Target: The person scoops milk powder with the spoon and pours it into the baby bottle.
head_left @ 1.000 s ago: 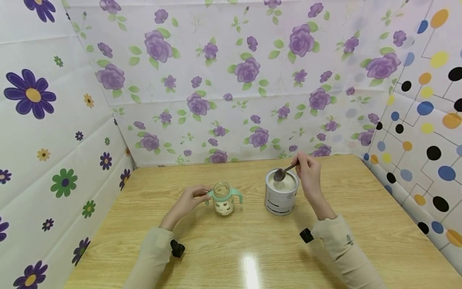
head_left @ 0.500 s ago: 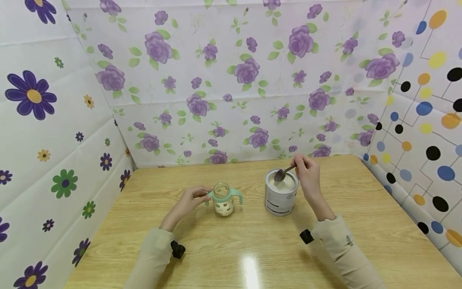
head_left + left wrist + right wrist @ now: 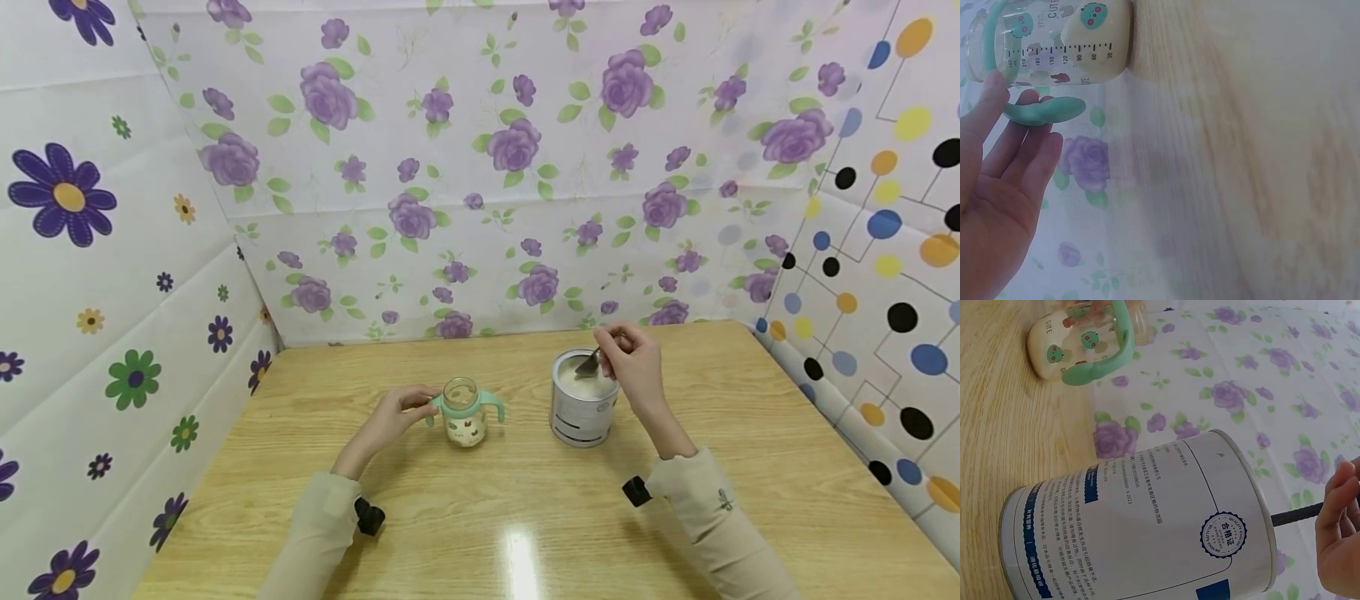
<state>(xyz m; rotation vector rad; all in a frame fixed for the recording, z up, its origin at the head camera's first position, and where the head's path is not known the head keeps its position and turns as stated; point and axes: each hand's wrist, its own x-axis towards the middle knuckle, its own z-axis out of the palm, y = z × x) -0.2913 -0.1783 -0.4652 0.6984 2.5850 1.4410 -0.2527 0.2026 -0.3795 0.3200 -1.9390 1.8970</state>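
Note:
A clear baby bottle (image 3: pixel 465 427) with a mint-green collar and two handles stands upright on the table, its lower part filled with pale powder. My left hand (image 3: pixel 392 421) pinches its left handle (image 3: pixel 1047 111) between thumb and fingers. To the right stands an open white tin (image 3: pixel 581 421) of cream-coloured powder, its printed label (image 3: pixel 1147 519) showing in the right wrist view. My right hand (image 3: pixel 633 367) is over the tin's right rim and pinches a dark spoon (image 3: pixel 588 365) by its handle (image 3: pixel 1297 515). The spoon's bowl is tilted down in the tin's mouth, close over the powder.
The wooden table (image 3: pixel 480 500) runs back to a curtain (image 3: pixel 465 208) with purple flowers. Patterned cloth also hangs at the left and right sides. A black wrist camera (image 3: pixel 369 517) sits under the left sleeve, and another camera (image 3: pixel 637 490) under the right.
My right hand has moved slightly left over the tin and turned the spoon, so its bowl now points down more steeply. My left hand and the bottle have not moved.

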